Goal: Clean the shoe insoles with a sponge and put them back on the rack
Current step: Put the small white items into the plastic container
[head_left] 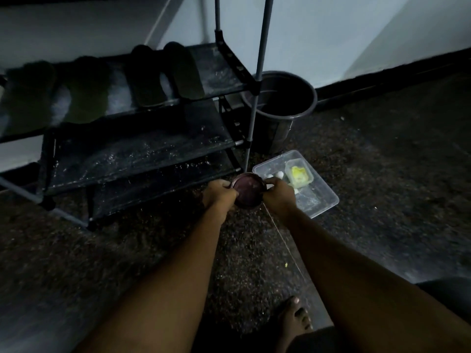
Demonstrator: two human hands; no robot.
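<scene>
The rack (142, 149) and its insoles (163, 75) sit up beyond the fingers, the clear tray (323, 197) just right of them; left hand (220, 194) and right hand (279, 194) both curl round a small round pot (248, 189) — best kept level, I judge — the yellow sponge (298, 174) just past the right fingertips.

This is a dimly lit corner of a home. A tiered fabric shoe rack (142, 149) holding insoles (163, 75) stands against a pale wall (331, 34). A dark bucket (280, 103), a clear plastic tub (323, 200) and a bare foot (295, 319) are on the speckled floor (382, 174).
</scene>
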